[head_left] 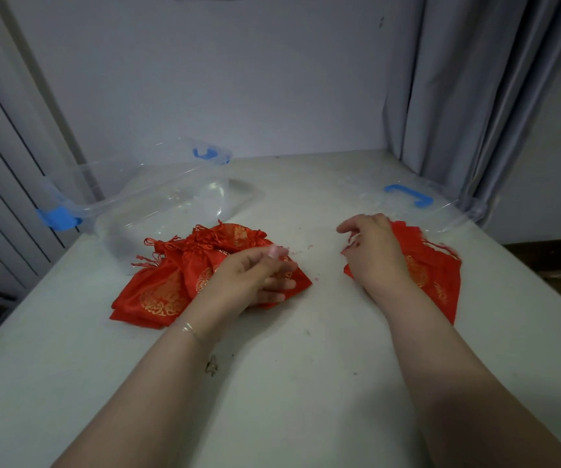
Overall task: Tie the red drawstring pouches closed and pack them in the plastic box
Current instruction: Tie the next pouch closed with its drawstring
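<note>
Centre left of the frame: a heap of red drawstring pouches (177,278) with gold print, cords tied at the necks, lying on the white table (289,366). Resting on the heap's right edge, the left hand (258,275), fingers loosely curled over the fabric; whether pinching a pouch or only lying on it, impossible to tell. A thin bracelet (192,331) around that wrist. Right of centre: a second, flatter pile of red pouches (431,268), mouths not gathered, loose cords trailing at the upper right. On its left part, the right hand (373,251), palm down, fingers bent, a red cord (350,243) showing at the fingertips; grip on it unclear. Upper left of the frame: the clear plastic box (157,201) with blue latches, just behind the tied heap and touching it or nearly so, no pouches visible inside. Upper right: the clear lid (441,211) with a blue handle, flat on the table just behind the second pile. Far right: grey curtain (475,96) hanging beside the table. Small pink crumbs (301,252) scattered between the two hands.
</note>
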{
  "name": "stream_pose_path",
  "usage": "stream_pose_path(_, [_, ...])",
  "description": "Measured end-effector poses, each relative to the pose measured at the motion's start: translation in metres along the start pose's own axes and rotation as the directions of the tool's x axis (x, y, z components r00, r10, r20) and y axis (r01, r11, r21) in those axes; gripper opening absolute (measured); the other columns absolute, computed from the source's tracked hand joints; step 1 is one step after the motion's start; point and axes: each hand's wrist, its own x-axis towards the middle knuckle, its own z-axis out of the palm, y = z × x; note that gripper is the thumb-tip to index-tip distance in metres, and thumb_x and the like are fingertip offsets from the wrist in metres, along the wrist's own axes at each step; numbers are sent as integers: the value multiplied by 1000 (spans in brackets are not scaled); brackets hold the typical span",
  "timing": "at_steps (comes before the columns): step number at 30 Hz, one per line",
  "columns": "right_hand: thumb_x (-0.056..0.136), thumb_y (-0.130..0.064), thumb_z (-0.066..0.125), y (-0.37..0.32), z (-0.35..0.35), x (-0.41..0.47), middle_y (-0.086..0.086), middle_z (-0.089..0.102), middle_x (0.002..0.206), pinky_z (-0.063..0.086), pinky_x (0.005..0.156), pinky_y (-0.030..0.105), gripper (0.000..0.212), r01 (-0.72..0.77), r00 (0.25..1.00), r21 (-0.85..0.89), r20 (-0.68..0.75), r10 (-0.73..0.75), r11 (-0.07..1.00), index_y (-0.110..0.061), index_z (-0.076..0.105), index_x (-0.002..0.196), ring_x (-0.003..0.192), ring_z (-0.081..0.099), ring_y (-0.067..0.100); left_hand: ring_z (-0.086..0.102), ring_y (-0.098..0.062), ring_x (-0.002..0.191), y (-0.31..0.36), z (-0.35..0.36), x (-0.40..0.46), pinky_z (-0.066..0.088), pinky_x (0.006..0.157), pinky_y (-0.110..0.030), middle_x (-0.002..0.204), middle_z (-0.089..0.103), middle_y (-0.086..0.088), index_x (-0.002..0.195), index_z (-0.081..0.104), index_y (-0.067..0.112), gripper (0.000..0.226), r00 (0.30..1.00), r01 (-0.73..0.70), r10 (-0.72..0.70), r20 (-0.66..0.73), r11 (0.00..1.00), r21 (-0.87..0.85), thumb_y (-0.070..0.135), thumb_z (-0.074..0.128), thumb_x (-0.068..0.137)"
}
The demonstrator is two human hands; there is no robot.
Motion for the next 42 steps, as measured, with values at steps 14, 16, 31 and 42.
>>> stream_pose_path(14, [83, -49, 61, -13, -1, -11, 8, 53, 127, 42, 97, 37, 55, -49, 954, -274, 273, 127, 960, -19, 51, 128, 118, 49, 30, 63, -22, 108, -10, 6, 7, 52, 91, -37, 116, 63, -4, 103, 58, 23, 27, 971, 212, -208, 117, 977, -25, 42, 40, 95])
stream_pose_path(16, [83, -46, 63, -14, -2, -13, 7, 56, 129, 44, 95, 37, 58, -21, 928, -320, 347, 137, 947, -17, 47, 131, 119, 50, 30, 63, -20, 108, -11, 6, 7, 52, 92, -36, 119, 62, -4, 103, 58, 23, 24, 971, 212, -210, 118, 977, -6, 39, 42, 95])
stream_pose_path(31, [86, -24, 63, -34, 0, -22, -9, 61, 95, 39, 89, 29, 7, 304, 887, 240, 282, -365, 922, -28, 58, 82, 99, 51, 11, 60, -3, 52, -6, 4, 8, 52, 69, -27, 52, 62, 7, 94, 56, 9, 4, 992, -48, 17, -126, 968, -248, 12, 56, 92])
stream_pose_path(42, [93, -34, 53, -39, 3, -29, -13, 43, 52, 30, 55, 26, 6, 212, 892, 370, 306, -334, 905, -29, 53, 90, 51, 39, 4, 69, -10, 74, 7, -15, 9, 55, 70, -20, 88, 74, 1, 124, 52, 12, 32, 975, -155, 34, -218, 808, -568, 5, 53, 92])
